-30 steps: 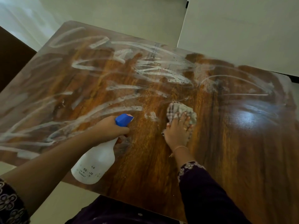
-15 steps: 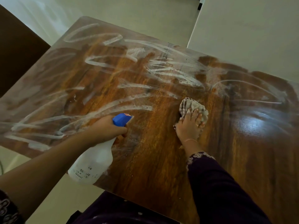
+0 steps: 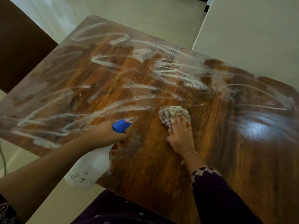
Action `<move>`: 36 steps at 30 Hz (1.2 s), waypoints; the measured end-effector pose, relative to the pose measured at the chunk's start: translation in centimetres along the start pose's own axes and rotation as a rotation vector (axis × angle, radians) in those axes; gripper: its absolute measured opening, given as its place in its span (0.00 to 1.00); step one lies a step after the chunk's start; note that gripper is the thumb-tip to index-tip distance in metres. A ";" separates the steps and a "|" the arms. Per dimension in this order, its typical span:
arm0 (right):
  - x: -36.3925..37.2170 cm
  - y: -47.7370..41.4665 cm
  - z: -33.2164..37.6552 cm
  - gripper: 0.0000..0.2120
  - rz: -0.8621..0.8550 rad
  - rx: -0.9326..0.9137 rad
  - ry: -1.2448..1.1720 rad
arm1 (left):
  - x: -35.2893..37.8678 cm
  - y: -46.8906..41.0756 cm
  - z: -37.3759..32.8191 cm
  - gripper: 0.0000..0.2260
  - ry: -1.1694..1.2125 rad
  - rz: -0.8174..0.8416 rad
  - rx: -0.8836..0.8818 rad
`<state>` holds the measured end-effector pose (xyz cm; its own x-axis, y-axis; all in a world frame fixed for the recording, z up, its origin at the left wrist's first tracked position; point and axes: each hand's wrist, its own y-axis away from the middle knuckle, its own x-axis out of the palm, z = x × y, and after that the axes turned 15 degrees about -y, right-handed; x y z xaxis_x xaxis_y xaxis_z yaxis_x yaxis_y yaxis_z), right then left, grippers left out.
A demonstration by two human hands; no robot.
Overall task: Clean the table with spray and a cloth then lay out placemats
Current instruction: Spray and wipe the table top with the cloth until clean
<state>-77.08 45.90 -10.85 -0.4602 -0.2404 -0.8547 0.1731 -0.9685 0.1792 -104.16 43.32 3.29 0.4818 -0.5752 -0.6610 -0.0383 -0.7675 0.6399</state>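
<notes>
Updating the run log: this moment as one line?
stage: wiping | left hand: grips spray bottle | right hand: presses cloth on table | white streaks: far and left side

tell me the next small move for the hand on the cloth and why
Probably slide the cloth, pressed flat under the right hand, away and to the left into the white streaks just beyond it. The table nearer the person looks wiped; streaks cover the far and left parts. The left hand holds the spray bottle.

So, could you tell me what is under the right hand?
A checked cloth lies under the right hand, on the wooden table. Its part beneath the palm is hidden.
</notes>
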 end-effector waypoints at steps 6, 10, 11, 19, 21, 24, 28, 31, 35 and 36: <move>-0.6 -0.2 -0.2 0.25 -0.019 0.123 -0.018 | 0.9 1.4 2.4 0.06 0.016 -0.035 -0.087; -0.5 -0.2 0.4 0.25 -0.019 0.164 -0.046 | 0.9 2.6 2.7 0.04 0.082 0.030 -0.062; -0.4 -0.1 0.5 0.25 -0.019 0.169 -0.055 | 1.0 2.9 2.7 0.03 0.089 0.022 -0.060; -0.8 0.0 0.6 0.26 0.039 0.190 -0.046 | 2.5 5.2 2.7 0.06 0.093 -0.120 -0.196; -0.8 0.1 0.9 0.27 0.058 0.201 -0.051 | 2.6 5.8 2.6 0.05 0.107 -0.077 -0.182; -0.6 0.1 1.5 0.28 0.076 0.224 -0.055 | 2.9 6.3 2.5 0.05 0.150 -0.074 -0.180; 0.2 0.8 2.1 0.28 0.080 0.198 -0.038 | 4.4 7.0 2.0 0.08 0.111 -0.137 -0.256; 0.6 1.4 2.2 0.28 0.086 0.166 -0.022 | 5.1 7.3 1.9 0.10 0.159 -0.174 -0.306; 1.0 2.1 2.7 0.28 0.087 0.147 -0.016 | 5.1 7.7 2.2 0.08 0.261 -0.065 -0.271; 1.1 2.2 2.8 0.28 0.085 0.148 -0.014 | 5.0 7.8 2.5 0.07 0.291 -0.049 -0.263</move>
<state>-79.69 43.35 -10.05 -0.4618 -0.3217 -0.8266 0.0822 -0.9434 0.3212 -104.24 33.74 3.96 0.7070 -0.4065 -0.5788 0.1983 -0.6715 0.7139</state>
